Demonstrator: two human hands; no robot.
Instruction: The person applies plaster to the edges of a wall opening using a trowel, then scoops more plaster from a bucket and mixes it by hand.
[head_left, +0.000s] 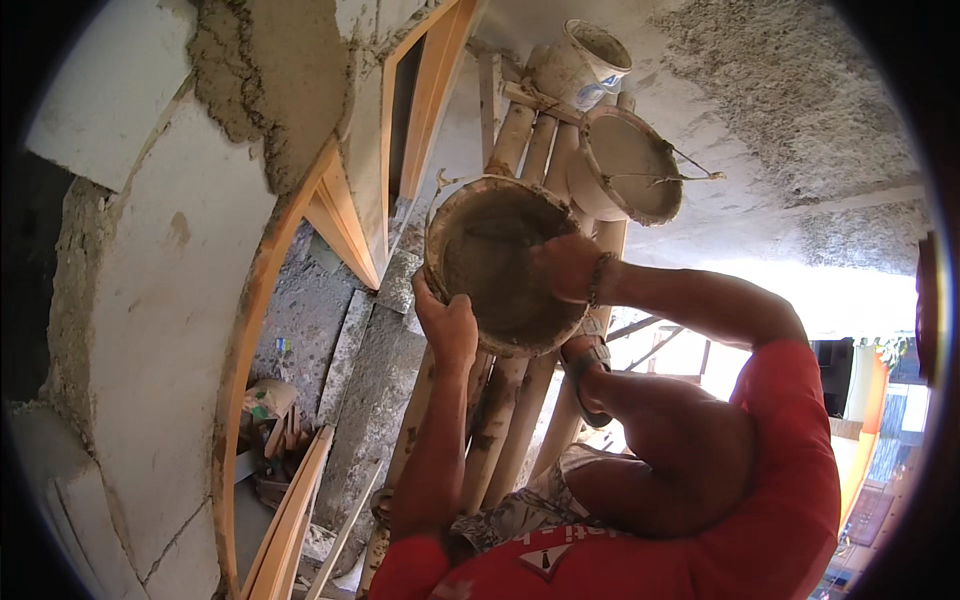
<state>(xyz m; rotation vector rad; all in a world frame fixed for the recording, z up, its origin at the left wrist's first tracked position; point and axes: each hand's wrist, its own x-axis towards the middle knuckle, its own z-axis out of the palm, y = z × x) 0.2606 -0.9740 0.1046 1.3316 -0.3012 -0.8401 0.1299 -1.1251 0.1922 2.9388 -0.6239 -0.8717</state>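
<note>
A mortar-caked bucket [436,232] with wet grey mortar [492,262] inside is tilted toward me, above bamboo poles. My left hand [447,322] is closed on its near left rim, thumb showing on the outside. Inside the bucket's right part, my right hand [566,268] is curled like a fist over the mortar. Its fingertips are hidden, and whatever it holds cannot be made out. A woven bracelet [600,279] circles the right wrist. Just beyond stands a second bucket [598,190] holding greyish liquid, its wire handle [690,177] resting across the rim.
A smaller white bucket [582,68] stands farther back on the bamboo poles [497,420] of a scaffold. To the left are an orange-brown wooden frame [243,370] and a wall [170,260] with fresh mortar. Rubble and planks lie below; my sandaled foot [588,385] rests on the poles.
</note>
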